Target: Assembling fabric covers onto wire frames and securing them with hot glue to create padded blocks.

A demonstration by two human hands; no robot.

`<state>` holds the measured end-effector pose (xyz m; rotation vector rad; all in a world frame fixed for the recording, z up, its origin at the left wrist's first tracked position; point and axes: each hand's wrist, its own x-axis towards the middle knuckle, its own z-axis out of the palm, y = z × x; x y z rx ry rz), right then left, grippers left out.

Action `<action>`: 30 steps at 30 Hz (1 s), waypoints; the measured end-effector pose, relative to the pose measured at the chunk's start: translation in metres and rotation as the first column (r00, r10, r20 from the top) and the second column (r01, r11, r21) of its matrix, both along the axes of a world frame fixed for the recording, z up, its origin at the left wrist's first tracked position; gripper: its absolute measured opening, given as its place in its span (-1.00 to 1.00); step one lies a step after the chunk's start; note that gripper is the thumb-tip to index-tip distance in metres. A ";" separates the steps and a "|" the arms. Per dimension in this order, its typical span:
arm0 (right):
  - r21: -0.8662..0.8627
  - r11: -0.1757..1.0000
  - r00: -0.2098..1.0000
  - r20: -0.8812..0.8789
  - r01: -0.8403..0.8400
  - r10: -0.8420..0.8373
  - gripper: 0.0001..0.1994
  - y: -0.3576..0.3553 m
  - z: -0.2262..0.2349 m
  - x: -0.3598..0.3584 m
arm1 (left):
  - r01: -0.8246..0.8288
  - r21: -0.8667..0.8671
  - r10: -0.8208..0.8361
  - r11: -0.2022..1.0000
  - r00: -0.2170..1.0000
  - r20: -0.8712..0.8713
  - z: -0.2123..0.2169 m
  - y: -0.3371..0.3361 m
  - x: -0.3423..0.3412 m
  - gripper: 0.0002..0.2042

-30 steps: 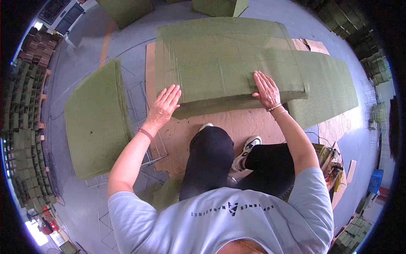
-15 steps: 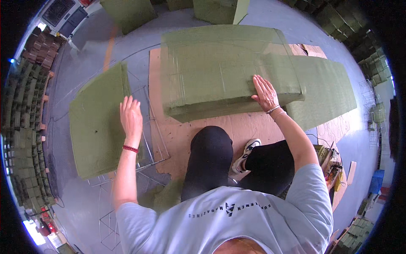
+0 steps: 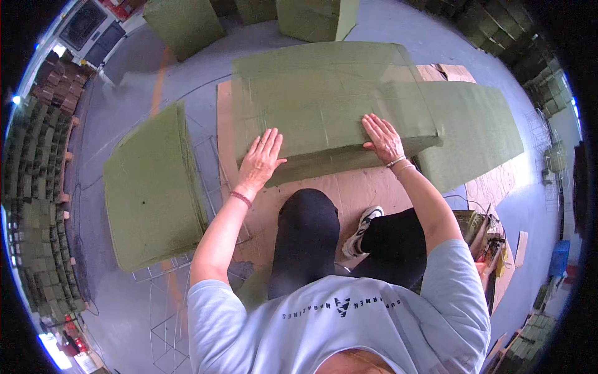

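Note:
A box-shaped frame covered in sheer green mesh (image 3: pixel 324 106) lies in front of my knees on flattened cardboard (image 3: pixel 349 181). My left hand (image 3: pixel 260 161) rests flat on its near left edge, fingers extended and holding nothing. Near the right end of that same edge, my right hand (image 3: pixel 383 140) lies with its fingers straight and together, palm against the mesh. A stack of flat green mesh sheets (image 3: pixel 152 187) sits to my left on a wire frame. Another green mesh sheet (image 3: pixel 476 128) spreads out to the right of the box, partly under it.
Several green mesh-covered boxes (image 3: pixel 187 28) stand at the back. Stacked green pieces (image 3: pixel 40 149) line the left side. By my right leg lies a cluster of tools (image 3: pixel 492 246), with a blue crate (image 3: pixel 556 258) farther right. Wire frames (image 3: pixel 168 324) stand at lower left.
My left hand has moved right, from beside the sheet stack onto the mesh box's near left edge. My right hand stays on the box, shifted slightly in the picture.

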<state>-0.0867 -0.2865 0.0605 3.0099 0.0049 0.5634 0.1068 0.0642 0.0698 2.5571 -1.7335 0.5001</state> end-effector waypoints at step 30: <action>0.078 0.965 0.968 0.023 -0.250 0.249 -0.44 0.141 0.007 0.079 | -0.699 -0.197 0.714 0.688 0.700 0.009 0.074 0.128 0.088 -0.71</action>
